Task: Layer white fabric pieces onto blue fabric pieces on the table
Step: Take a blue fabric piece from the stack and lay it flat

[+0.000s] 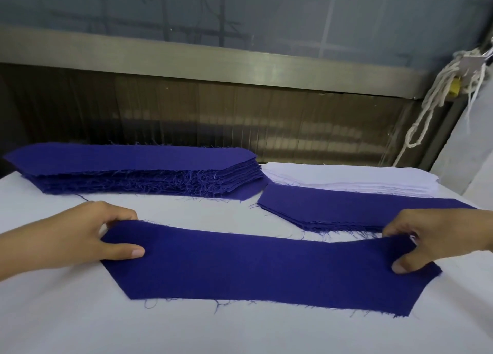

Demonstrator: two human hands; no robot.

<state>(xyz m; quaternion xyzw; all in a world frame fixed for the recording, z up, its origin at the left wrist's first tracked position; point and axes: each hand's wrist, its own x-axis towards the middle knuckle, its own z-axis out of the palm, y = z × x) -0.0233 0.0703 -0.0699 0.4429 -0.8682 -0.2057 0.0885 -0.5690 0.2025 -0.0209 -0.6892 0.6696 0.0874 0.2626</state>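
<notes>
Single blue fabric piece (pixel 261 268) lies on the white table (pixel 80 321) at 6 o'clock, nearest the person. Long axis runs 9 to 3 o'clock, with a slight tilt: the right end sits a little nearer. Both near corners are cut on a slant, so the shorter long edge faces 6 o'clock. Near edge is frayed, with loose threads.

Left hand (pixel 80 236) pinches the 9 o'clock end: thumb on top, fingers curled over the far edge. Right hand (pixel 432 236) pinches the 3 o'clock end the same way, thumb pressed on the upper face. The far edge is raised a little at both ends and dips in the middle.

Tall blue stack (pixel 128 167) at 10 o'clock, long axis also 9 to 3, frayed edge toward the person. Low blue stack (pixel 360 207) at 2 o'clock; its near edge passes behind the held piece. White fabric stack (pixel 346 179) just beyond it at 1 o'clock, touching its far edge. No white piece on the held blue piece yet.
</notes>
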